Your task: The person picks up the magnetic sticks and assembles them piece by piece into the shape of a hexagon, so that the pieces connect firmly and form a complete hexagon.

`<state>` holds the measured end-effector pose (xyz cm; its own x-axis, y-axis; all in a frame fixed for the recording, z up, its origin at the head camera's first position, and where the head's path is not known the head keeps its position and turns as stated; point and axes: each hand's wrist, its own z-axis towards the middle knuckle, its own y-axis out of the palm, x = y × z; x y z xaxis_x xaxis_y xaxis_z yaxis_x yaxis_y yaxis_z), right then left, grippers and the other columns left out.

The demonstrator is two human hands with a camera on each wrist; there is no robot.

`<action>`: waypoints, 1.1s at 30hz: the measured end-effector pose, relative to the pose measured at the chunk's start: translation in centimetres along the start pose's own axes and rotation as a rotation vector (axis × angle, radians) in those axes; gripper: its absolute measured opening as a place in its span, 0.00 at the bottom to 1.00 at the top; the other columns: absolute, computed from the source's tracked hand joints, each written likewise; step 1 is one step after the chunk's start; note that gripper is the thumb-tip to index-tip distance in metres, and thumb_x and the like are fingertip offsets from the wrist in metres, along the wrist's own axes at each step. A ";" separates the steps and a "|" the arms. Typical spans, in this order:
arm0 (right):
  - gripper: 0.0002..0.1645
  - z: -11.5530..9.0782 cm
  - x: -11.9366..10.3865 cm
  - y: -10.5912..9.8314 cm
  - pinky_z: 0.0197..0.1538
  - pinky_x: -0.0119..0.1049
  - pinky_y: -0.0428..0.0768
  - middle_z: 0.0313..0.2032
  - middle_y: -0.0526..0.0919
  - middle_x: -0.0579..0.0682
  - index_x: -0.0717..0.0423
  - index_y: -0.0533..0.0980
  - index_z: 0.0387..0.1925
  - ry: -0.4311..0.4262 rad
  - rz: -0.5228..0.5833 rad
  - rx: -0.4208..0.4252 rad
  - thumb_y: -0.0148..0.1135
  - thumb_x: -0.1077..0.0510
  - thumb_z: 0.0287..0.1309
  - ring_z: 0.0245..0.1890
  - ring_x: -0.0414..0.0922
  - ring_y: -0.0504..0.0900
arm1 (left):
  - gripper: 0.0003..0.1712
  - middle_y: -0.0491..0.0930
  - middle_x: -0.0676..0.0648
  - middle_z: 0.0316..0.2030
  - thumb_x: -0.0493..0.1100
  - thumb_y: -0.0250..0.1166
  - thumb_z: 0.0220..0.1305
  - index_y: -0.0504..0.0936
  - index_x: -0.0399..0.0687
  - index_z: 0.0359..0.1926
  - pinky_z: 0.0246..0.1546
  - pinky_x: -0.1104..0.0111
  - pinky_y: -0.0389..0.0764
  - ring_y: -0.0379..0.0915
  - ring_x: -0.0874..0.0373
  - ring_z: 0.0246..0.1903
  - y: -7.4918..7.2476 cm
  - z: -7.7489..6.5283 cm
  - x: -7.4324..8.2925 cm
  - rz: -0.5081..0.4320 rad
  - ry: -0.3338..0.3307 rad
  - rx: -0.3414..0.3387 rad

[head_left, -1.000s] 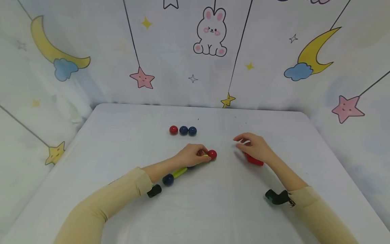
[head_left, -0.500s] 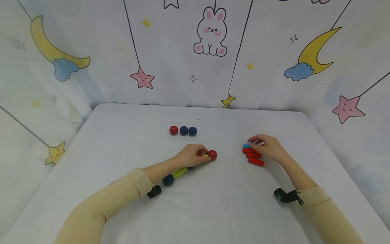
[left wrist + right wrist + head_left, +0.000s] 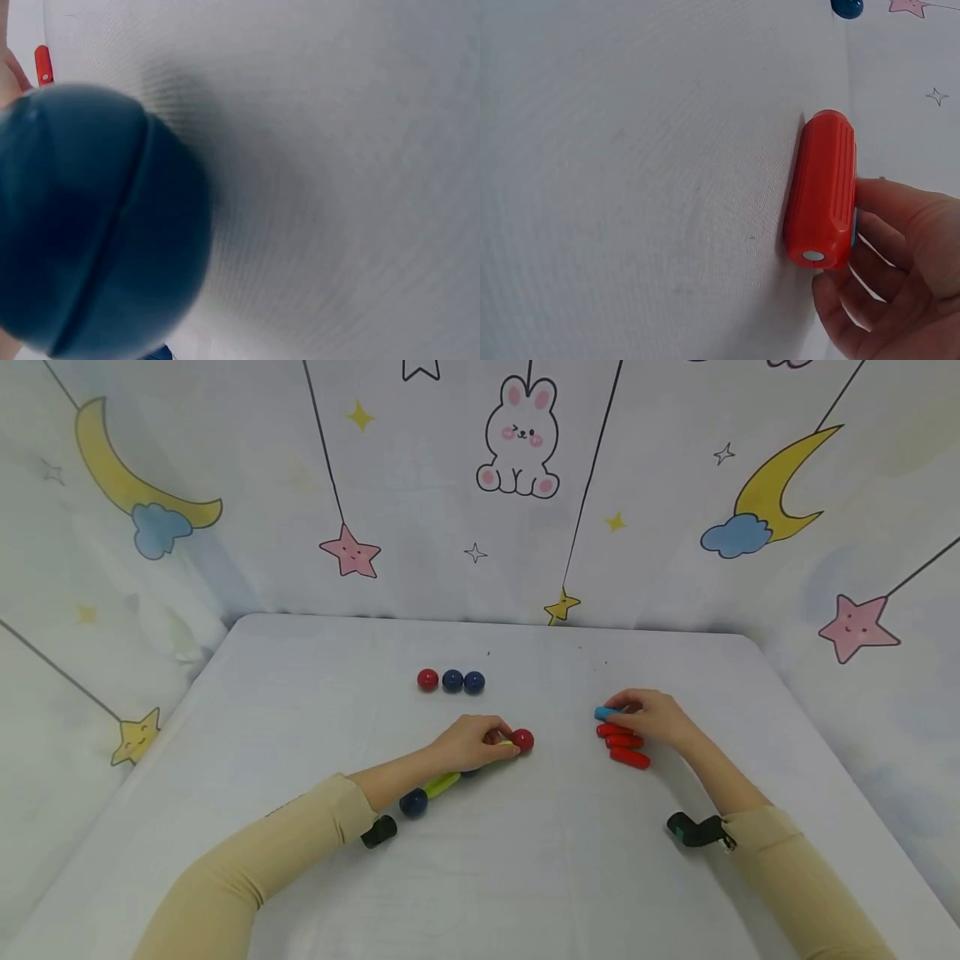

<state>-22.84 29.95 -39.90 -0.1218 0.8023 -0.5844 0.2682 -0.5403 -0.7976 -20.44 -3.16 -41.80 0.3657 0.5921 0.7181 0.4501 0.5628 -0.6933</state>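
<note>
My left hand (image 3: 467, 743) pinches the far end of a slanting chain of yellow-green magnetic rods (image 3: 442, 784) and balls, beside its red ball (image 3: 522, 741). At the chain's near end sits a dark blue ball (image 3: 413, 803); a ball of that colour (image 3: 97, 225) fills much of the left wrist view. Part of the chain is hidden under the hand. My right hand (image 3: 651, 717) pinches a light blue magnetic rod (image 3: 606, 713) between thumb and fingers. Just nearer lie three red magnetic rods (image 3: 628, 758); one red rod (image 3: 822, 191) mostly covers the blue one in the right wrist view.
Behind the left hand, a red ball (image 3: 427, 680) and two dark blue balls (image 3: 452, 681) stand in a row on the white table (image 3: 480, 877). A patterned cloth (image 3: 420, 485) hangs along the table's far edge.
My right hand has drawn back to the right from above the red rods, uncovering them, and now pinches the light blue rod, shifted slightly away and left. The left hand has stayed still.
</note>
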 end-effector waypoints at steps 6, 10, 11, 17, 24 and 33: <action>0.19 0.7 -0.7 1.0 0.46 0.45 0.76 0.44 0.81 0.55 0.57 0.79 0.50 -0.064 -0.009 0.014 0.64 0.51 0.63 0.46 0.54 0.77 | 0.18 0.76 0.53 0.30 0.49 0.66 0.65 0.81 0.43 0.51 0.33 0.73 0.70 0.69 0.61 0.31 0.0 -0.2 -0.1 -0.011 0.006 0.000; 0.15 0.9 -1.6 2.2 0.48 0.46 0.78 0.42 0.81 0.51 0.54 0.80 0.48 -0.155 0.031 0.003 0.65 0.52 0.62 0.43 0.50 0.79 | 0.19 0.77 0.53 0.30 0.49 0.66 0.65 0.81 0.43 0.51 0.33 0.73 0.70 0.69 0.61 0.31 0.0 -0.3 -0.1 -0.017 0.007 0.000; 0.15 1.0 -2.0 2.5 0.49 0.46 0.78 0.42 0.81 0.50 0.53 0.80 0.48 -0.179 0.045 -0.007 0.66 0.53 0.62 0.44 0.49 0.79 | 0.19 0.77 0.53 0.30 0.49 0.66 0.65 0.81 0.43 0.51 0.33 0.73 0.70 0.69 0.61 0.31 0.0 -0.3 -0.1 -0.017 0.009 0.002; 0.13 0.8 -4.4 4.2 0.53 0.46 0.76 0.43 0.82 0.46 0.53 0.80 0.47 -0.318 0.092 -0.089 0.67 0.56 0.61 0.46 0.46 0.78 | 0.18 0.77 0.53 0.30 0.49 0.66 0.65 0.82 0.43 0.51 0.33 0.73 0.71 0.70 0.61 0.31 -0.1 -0.4 -0.2 -0.031 0.010 0.007; 0.15 0.9 -5.9 4.9 0.53 0.46 0.77 0.44 0.82 0.46 0.55 0.79 0.48 -0.410 0.111 -0.146 0.67 0.57 0.60 0.47 0.46 0.78 | 0.18 0.77 0.52 0.30 0.49 0.66 0.65 0.82 0.43 0.50 0.32 0.73 0.71 0.70 0.61 0.31 -0.2 -0.6 -0.2 -0.046 0.007 0.007; 0.15 1.2 -6.5 5.4 0.53 0.43 0.78 0.45 0.82 0.47 0.56 0.79 0.48 -0.434 0.121 -0.180 0.68 0.58 0.60 0.47 0.45 0.78 | 0.18 0.76 0.53 0.28 0.49 0.66 0.64 0.82 0.44 0.49 0.32 0.73 0.71 0.69 0.61 0.30 -0.6 -1.1 -0.4 -0.009 0.018 0.017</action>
<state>-21.77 21.56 -40.60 -0.4571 0.5355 -0.7102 0.4615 -0.5398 -0.7040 -19.95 -4.39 -41.64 0.3763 0.5765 0.7253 0.4394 0.5781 -0.6875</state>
